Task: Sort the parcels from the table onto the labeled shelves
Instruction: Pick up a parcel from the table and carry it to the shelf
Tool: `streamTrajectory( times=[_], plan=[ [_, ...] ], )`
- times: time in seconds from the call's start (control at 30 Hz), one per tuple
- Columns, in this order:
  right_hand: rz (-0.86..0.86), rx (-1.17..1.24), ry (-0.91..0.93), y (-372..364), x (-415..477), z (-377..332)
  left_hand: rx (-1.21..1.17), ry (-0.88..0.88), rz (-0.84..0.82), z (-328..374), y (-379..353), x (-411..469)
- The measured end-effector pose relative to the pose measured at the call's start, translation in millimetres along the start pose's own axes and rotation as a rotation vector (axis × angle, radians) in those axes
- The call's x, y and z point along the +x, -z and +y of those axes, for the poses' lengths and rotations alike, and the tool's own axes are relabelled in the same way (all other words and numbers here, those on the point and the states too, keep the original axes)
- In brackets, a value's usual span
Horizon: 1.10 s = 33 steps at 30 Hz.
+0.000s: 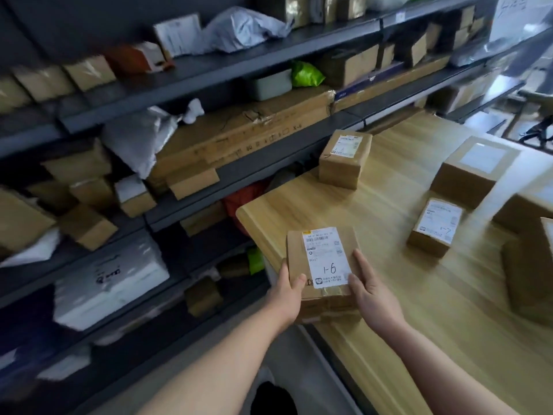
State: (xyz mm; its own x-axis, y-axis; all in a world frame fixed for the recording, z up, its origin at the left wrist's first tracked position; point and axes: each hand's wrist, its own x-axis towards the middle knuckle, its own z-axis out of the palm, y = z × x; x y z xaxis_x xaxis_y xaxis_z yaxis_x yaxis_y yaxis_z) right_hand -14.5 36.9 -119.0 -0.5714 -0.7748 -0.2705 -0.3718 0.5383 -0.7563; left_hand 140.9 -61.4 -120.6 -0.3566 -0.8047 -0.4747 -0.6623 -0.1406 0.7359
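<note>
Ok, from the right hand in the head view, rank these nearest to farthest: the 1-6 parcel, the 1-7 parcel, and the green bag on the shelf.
1. 1-6 parcel: held in the right hand, at the table's near corner.
2. 1-7 parcel: on the table, to the right.
3. Green bag: on an upper shelf, far back.

Dark metal racking [209, 70] lines the left (dim there); grey floor [299, 354] below.

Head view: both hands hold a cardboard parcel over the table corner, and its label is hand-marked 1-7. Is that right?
Not quite. The head view shows the held parcel marked 1-6. Both the left hand and right hand hold it over the table corner.
</note>
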Motion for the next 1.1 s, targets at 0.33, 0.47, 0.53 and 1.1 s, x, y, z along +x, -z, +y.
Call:
streamTrajectory(
  times=[0.33, 0.47, 0.53, 1.1],
  plan=[
    [-0.322, -0.153, 0.231, -73.7, -49.5, -63.9, -0.403, 0.204, 0.175, -80.7, 69.0, -90.9],
    [-0.426, -0.186, 0.374, -110.2, -76.7, -108.0, -0.504, 0.25, 0.326, -110.8, 112.2, -135.5],
    [-0.486, -0.213, 0.437, -130.6, -94.3, -130.0, -0.517, 0.272, 0.397, -128.8, 134.5, -158.6],
    [-0.867, -0.263, 0.801, -333.7, -368.6, -266.7, -0.522, 0.38, 1.018, -341.1, 280.7, -420.4]
  ],
)
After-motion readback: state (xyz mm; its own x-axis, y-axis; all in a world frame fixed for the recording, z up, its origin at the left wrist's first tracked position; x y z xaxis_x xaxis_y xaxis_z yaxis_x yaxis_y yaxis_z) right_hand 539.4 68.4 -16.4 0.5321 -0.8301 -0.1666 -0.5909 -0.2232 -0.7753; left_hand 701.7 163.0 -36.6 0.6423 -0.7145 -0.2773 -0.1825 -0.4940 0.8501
